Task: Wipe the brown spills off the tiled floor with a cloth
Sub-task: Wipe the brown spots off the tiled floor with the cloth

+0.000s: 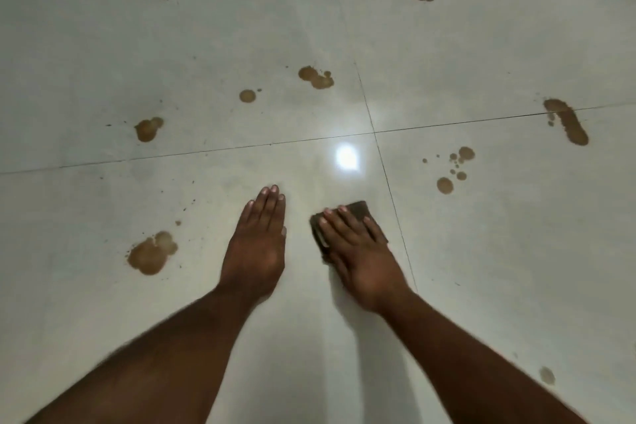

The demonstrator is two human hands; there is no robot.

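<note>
Cloth (358,212) among scattered brown spills (151,253)

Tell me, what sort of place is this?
Probably an indoor room, which one I cannot tell: a glossy tiled floor with dark grout lines, a lamp's reflection and brown spills.

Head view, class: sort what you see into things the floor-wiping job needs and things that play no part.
Part of the job: cloth, right hand pressing it, brown spills, tiled floor.

No part: lamp glare; left hand lies flat on the tile.
</note>
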